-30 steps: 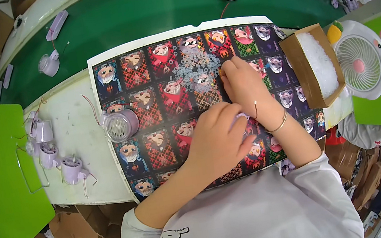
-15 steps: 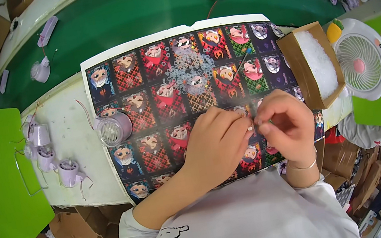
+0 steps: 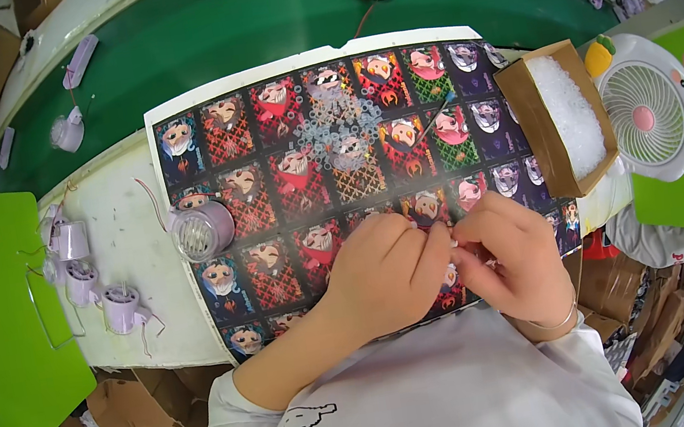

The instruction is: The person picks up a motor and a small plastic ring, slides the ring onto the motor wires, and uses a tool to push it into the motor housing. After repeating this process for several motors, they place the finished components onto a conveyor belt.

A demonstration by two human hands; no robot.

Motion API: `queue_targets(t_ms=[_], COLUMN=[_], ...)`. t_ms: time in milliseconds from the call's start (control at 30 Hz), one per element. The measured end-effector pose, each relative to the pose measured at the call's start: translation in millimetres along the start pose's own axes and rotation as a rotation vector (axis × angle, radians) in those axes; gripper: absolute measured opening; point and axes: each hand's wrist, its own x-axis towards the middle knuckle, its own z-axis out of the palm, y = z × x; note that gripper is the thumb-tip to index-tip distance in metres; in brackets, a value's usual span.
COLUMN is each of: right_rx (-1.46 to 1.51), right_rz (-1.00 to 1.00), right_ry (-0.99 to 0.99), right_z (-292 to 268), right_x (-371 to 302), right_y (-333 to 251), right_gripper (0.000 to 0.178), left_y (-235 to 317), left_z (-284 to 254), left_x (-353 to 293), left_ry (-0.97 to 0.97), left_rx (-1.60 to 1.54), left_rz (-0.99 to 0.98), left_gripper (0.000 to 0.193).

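Note:
My left hand (image 3: 391, 270) is closed over the printed card sheet (image 3: 330, 196), its thumb and fingers pinched around something tiny and whitish that I cannot make out. Against its fingertips my right hand (image 3: 517, 259) is pinched too, with a bracelet on its wrist. What sits between the two hands is mostly hidden by the fingers. Beyond them lies a loose pile of small clear rings (image 3: 340, 131). A thin rod with a blue tip (image 3: 437, 115) rests right of the pile. Left of my hands stands a lilac round housing with a clear top (image 3: 203, 231).
A cardboard box (image 3: 538, 124) of small translucent pieces is at the right, beside a white fan (image 3: 645, 107). Several lilac motor housings (image 3: 122, 308) stand on the left. Across the far side runs a green conveyor belt (image 3: 241, 28) carrying lilac parts.
My right hand has moved down and left, and its fingertips now meet the left hand's. My left hand has dipped slightly. Parts on the green belt have shifted left.

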Motion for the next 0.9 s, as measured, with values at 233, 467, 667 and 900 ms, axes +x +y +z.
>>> queue_targets(t_ms=[233, 467, 667, 900], right_rx=[-0.291, -0.073, 0.217, 1.093], right_rz=[-0.087, -0.130, 0.052, 0.425], right_ry=[-0.119, -0.160, 0.260, 0.266], right_z=[-9.6, -9.9, 21.3, 66.6], right_x=[5.2, 9.4, -1.0, -11.6], right_y=[-5.6, 19.2, 47.3, 63.7], right_gripper=[0.015, 0.013, 0.028, 0.014], left_y=[0.0, -13.1, -20.8, -26.2], left_z=[1.9, 4.5, 9.9, 21.8], left_x=[-0.3, 3.4, -16.8, -29.3], left_ry=[0.006, -0.025, -0.226, -0.186], left_rx=[-0.038, -0.174, -0.268, -0.503], left_rz=[0.053, -0.001, -0.325, -0.575], left_gripper=[0.027, 0.020, 0.026, 0.032])
